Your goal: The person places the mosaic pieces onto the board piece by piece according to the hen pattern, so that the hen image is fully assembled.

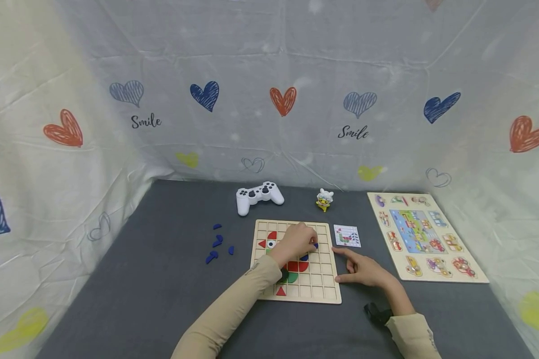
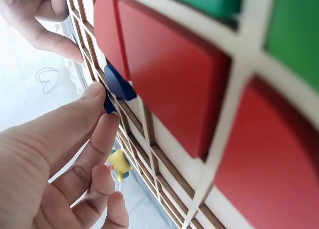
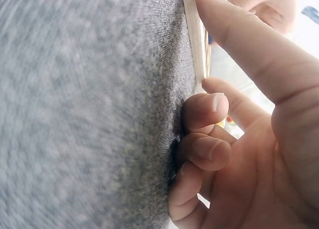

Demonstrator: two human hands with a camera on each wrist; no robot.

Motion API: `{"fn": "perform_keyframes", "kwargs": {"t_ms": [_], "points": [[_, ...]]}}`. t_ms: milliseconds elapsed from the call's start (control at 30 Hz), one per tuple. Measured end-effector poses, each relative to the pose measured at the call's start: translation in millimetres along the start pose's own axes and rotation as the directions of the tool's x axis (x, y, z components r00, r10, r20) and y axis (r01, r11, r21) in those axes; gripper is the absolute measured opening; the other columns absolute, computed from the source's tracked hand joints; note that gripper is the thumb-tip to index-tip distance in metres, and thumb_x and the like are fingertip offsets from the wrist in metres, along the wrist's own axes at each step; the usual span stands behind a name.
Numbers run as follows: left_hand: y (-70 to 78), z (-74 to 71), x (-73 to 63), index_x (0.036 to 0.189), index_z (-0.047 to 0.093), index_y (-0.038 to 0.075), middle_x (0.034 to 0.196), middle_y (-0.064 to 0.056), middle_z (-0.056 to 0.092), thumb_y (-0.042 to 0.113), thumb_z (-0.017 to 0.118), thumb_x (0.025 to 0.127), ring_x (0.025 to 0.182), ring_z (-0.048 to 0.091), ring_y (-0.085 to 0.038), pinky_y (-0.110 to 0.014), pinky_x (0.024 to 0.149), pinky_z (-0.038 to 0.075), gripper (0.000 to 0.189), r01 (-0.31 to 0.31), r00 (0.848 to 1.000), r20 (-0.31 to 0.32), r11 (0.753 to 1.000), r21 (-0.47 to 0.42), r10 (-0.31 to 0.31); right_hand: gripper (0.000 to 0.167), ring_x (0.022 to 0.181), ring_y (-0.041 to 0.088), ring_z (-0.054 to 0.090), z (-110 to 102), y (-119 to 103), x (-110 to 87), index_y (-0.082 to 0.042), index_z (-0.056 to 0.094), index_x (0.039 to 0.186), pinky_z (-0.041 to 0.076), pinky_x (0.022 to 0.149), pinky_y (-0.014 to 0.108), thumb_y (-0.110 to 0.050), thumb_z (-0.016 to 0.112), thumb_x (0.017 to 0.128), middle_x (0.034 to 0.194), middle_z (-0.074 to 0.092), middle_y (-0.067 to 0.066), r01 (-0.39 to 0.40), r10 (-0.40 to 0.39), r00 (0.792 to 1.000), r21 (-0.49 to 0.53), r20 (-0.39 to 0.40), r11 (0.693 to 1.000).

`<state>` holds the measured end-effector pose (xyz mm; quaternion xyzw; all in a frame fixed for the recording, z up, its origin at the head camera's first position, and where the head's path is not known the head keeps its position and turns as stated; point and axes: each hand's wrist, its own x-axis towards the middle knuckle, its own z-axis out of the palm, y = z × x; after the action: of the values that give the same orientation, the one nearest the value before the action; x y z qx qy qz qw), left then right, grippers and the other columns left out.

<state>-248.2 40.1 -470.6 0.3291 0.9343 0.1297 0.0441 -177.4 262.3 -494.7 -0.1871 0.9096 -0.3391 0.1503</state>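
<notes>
My left hand [image 1: 296,240] reaches over the wooden grid board [image 1: 321,284] and pinches a small blue piece [image 2: 108,104] between thumb and fingertip, at the board's right part. Another blue piece [image 2: 118,83] lies in the grid close by, beside red pieces [image 2: 169,74]. Green pieces [image 1: 292,277] and a red triangle [image 1: 280,291] sit lower on the board; my left forearm hides some of its cells. At the board's right edge, my right hand [image 1: 364,269] touches the rim with extended thumb and index finger. Its other fingers curl loosely by the tabletop.
Several loose blue pieces [image 1: 218,239] lie left of the board. A pattern card [image 1: 347,236] is at its upper right. Behind stand a white game controller [image 1: 260,195] and a small figurine [image 1: 325,199]. A picture puzzle board [image 1: 404,264] lies on the right.
</notes>
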Motion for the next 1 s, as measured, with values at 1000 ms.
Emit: {"fn": "perform_keyframes", "kwargs": {"t_ms": [1000], "points": [[-8.5, -4.0, -23.5, 0.106, 0.071, 0.024, 0.084, 0.012, 0.066, 0.02, 0.067, 0.084, 0.076, 0.05, -0.008, -0.02, 0.062, 0.038, 0.022, 0.013, 1.0, -0.022, 0.992, -0.129, -0.016, 0.076, 0.052, 0.005, 0.033, 0.9, -2.4, -1.0, -0.014, 0.041, 0.14, 0.027, 0.05, 0.021, -0.038, 0.074, 0.076, 0.064, 0.041, -0.004, -0.007, 0.007, 1.0, -0.02, -0.005, 1.0]]}}
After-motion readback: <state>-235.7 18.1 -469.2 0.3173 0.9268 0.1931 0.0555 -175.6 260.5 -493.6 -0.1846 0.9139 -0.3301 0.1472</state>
